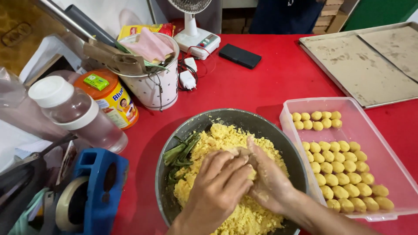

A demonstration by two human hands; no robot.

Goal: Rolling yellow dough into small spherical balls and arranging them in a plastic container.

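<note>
hands: both are over the round dark metal bowl (300, 174), left hand (217, 189) and right hand (267, 178) cupped against each other right in the middle of it

grip: fingers of both pressed together around a small lump of the yellow crumbly dough (226, 139); the lump itself is mostly hidden between the palms, so can't tell its shape

where the dough is: the loose pile fills most of the bowl, directly under and around both hands, more of it showing on the far side and at the near edge

which way the tray lies: the clear plastic rectangular tray (392, 174) sits just to the right of the bowl, touching or nearly touching its rim, so the right hand is the nearer one by a good bit

tray axis: long side runs away from the person, slightly slanted; the rows of small yellow dough balls (344, 174) fill its left part, right part bare

greens: a few dark green leaf strips (180, 152) lie inside the bowl on the left edge, next to the left hand's side

bench: red-topped bench (252, 87) carries everything; flat metal baking trays (365, 65) sit further back on the right, well apart from the hands
</note>
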